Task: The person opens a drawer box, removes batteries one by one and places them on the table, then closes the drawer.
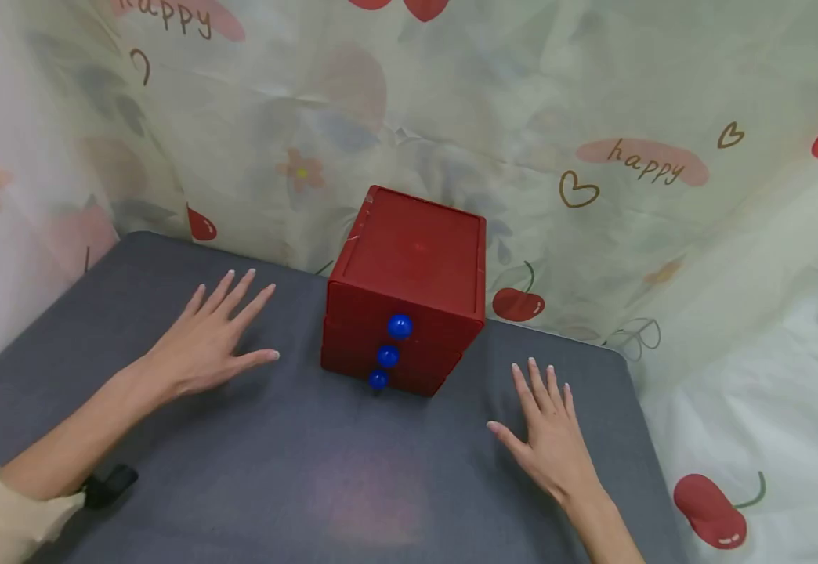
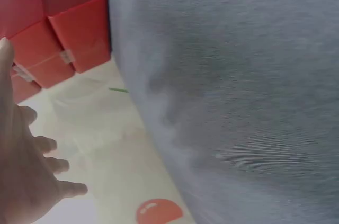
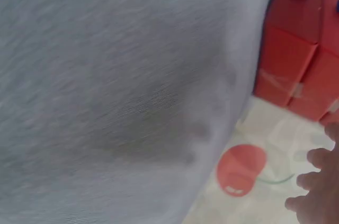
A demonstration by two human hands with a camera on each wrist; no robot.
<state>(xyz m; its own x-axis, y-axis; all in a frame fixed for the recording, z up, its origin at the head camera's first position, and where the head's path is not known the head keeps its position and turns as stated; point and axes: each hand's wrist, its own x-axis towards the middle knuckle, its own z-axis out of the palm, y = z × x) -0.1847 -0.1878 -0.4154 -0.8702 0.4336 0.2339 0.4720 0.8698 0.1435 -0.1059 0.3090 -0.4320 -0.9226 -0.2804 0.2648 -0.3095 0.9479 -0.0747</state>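
A red drawer box [image 1: 409,266] with three stacked drawers stands at the back middle of the grey table, each drawer front bearing a round blue knob [image 1: 399,327]. All the drawers look closed. To its left my left hand [image 1: 204,341] hovers over the table, fingers spread and straight, holding nothing. My right hand [image 1: 550,435] is to the right and nearer the front, its fingers also straight and apart, with nothing in it. Neither hand touches the box. Both wrist views show the box's side, with part of the left hand [image 2: 24,155] and the right fingertips [image 3: 318,176] at the edges.
The grey table [image 1: 352,470] has rounded back corners. A pale curtain [image 1: 508,94] printed with cherries, hearts and "happy" hangs close behind the box and along both sides. A black strap or device [image 1: 111,486] sits at the left wrist below a cream sleeve [image 1: 14,517].
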